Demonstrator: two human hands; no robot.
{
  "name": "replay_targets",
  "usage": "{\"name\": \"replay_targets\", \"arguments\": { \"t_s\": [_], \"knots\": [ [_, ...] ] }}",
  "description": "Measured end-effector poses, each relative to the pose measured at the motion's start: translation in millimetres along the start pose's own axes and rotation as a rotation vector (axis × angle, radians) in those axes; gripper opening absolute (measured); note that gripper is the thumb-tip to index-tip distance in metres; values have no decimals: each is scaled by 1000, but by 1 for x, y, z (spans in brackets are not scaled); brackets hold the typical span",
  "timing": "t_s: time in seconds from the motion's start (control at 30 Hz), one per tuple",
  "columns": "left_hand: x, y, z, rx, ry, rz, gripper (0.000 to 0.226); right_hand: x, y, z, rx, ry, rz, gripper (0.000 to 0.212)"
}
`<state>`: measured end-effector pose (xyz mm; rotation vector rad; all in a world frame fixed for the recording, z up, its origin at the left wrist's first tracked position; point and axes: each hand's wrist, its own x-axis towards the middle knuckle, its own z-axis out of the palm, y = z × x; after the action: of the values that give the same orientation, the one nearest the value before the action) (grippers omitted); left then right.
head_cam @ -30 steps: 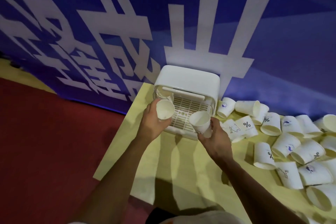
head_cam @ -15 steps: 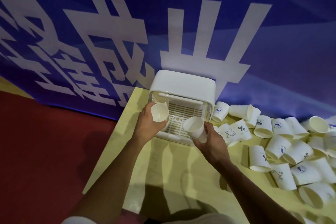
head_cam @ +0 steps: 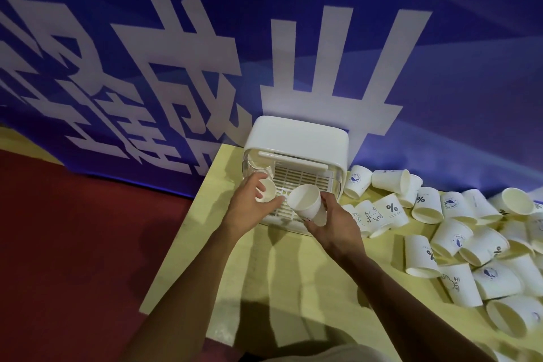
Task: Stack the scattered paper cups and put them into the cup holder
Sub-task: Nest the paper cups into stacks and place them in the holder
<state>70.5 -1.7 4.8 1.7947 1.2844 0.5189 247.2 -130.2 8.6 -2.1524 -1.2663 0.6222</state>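
A white box-shaped cup holder (head_cam: pixel 296 138) stands at the back of the yellow table (head_cam: pixel 308 288), its slotted front tray facing me. My left hand (head_cam: pixel 249 206) grips a white paper cup (head_cam: pixel 266 189) at the holder's left front, mouth toward me. My right hand (head_cam: pixel 335 223) holds a second paper cup (head_cam: pixel 307 204) tilted with its mouth up and to the left, close beside the first. Inside the holder's left corner a clear or white cup (head_cam: pixel 258 166) is dimly visible.
Several printed white paper cups (head_cam: pixel 452 238) lie scattered on the table to the right of the holder. A blue banner with large white characters (head_cam: pixel 293 38) hangs right behind the table. Red floor (head_cam: pixel 73 244) lies left of the table's edge.
My right hand has brought its cup up and left, nearer the cup in my left hand. The left hand has stayed at the holder's left front.
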Motion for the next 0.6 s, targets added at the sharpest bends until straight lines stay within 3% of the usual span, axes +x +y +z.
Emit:
{"name": "replay_targets", "arguments": {
  "t_s": [0.1, 0.2, 0.47, 0.6],
  "knots": [
    [-8, 14, 8, -92, -167, -22, 77, 0, -7, 3, 0, -3, -17, 58],
    [-12, 21, 15, -108, -224, -18, 85, -1, -12, 6, 29, -15, -25, 53],
    [-11, 28, 10, -11, -140, 73, 63, -6, -24, 15, 76, -38, -76, 62],
    [2, 24, -7, 33, 25, 54, 67, -7, -12, 10, 36, -41, -61, 63]
  ]
}}
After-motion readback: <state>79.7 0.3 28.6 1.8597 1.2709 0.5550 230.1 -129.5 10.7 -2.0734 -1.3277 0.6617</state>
